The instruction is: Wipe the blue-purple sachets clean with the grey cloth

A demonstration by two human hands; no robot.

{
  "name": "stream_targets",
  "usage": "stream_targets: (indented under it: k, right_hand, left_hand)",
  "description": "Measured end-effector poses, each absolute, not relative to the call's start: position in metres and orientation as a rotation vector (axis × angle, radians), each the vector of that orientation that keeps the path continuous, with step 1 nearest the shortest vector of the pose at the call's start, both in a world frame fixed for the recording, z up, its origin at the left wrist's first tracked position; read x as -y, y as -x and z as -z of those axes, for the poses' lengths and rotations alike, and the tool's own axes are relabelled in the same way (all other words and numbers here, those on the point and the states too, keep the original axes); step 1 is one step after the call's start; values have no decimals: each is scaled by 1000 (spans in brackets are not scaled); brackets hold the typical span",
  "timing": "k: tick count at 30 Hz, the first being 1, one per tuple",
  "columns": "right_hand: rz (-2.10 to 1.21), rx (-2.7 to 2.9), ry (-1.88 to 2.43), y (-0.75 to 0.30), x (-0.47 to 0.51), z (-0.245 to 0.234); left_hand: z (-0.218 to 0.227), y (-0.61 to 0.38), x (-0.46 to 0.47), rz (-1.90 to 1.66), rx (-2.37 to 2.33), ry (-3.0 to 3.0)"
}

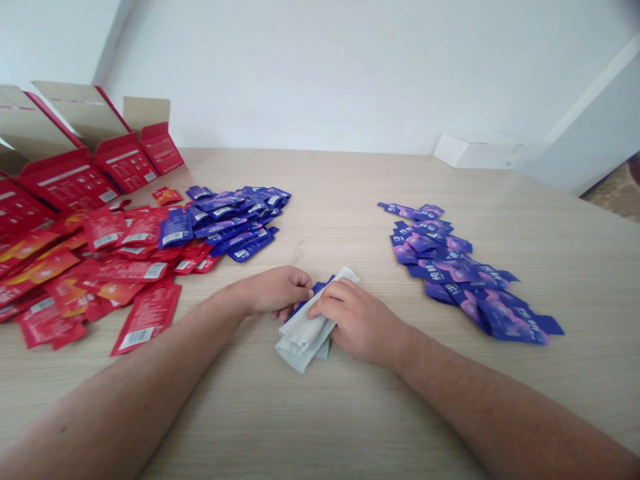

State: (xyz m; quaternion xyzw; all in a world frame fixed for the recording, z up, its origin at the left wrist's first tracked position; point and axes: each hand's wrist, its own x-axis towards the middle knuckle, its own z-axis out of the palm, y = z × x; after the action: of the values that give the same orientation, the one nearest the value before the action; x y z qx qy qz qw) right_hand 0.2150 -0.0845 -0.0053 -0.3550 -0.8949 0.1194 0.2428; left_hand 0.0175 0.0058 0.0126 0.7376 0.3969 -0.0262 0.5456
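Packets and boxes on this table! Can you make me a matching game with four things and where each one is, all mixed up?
Things:
1. Cloth
2. Red packets
3. Purple packets
4. Red boxes

Places:
A. On the right side of the table
B. Open, at the far left corner
C. Between the left hand and right hand
D. Spread out to the left of the hands

Right pairs: 1-C, 2-D, 3-A, 4-B
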Motion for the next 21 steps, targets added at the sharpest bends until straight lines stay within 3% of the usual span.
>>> stream_targets:
  k: [21]
  right_hand:
    - [-332,2477,954,-213,86,4]
  left_hand:
    - [-10,-17,-6,49,-939,-1730]
